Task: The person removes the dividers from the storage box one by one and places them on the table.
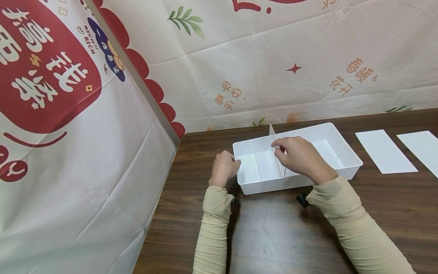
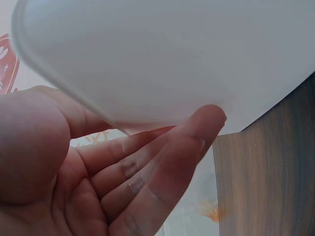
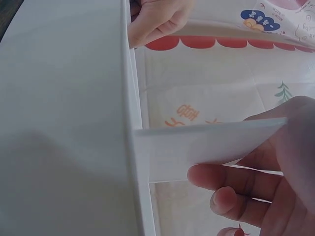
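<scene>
A long white plastic box [image 1: 273,185] lies on the table. My left hand [image 1: 224,165] grips its left end wall; in the left wrist view the thumb goes over the rim of the wall [image 2: 147,64] and the fingers lie on the outer side. My right hand [image 1: 297,156] pinches a thin white divider [image 3: 211,145] that stands crosswise inside the box. In the head view its far corner sticks up above the back rim. The right wrist view shows the thumb on one side of the divider and fingers [image 3: 236,182] on the other.
Two flat white panels [image 1: 386,151] lie apart on the brown wooden table [image 1: 267,232], right of the box. A printed cloth [image 1: 267,76] hangs behind the table, close to the box's back. Another printed cloth [image 1: 102,160] borders the table's left edge.
</scene>
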Motion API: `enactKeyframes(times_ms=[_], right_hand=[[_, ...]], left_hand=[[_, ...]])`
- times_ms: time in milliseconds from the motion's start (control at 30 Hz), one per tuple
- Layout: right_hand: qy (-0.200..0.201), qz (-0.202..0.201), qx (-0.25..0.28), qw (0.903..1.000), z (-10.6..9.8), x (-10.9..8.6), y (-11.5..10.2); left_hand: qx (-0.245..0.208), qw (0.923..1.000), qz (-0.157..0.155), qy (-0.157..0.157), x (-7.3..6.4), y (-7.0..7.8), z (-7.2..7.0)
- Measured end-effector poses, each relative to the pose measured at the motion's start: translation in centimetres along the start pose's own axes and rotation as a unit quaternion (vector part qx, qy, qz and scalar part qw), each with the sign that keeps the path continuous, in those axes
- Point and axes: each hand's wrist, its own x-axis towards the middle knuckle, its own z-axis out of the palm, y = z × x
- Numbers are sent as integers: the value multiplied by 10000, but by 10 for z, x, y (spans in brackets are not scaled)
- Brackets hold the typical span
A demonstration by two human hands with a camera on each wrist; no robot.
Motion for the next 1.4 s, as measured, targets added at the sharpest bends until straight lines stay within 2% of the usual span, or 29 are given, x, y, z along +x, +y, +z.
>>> enactKeyframes(times_ms=[333,1400], right_hand=[[60,-33,23,10000,-4,-1,0],[316,-29,84,9995,-14,-3,5]], left_hand=[[-53,9999,-58,-88,0,1,0],[-67,10000,-43,-39,-1,0,0]])
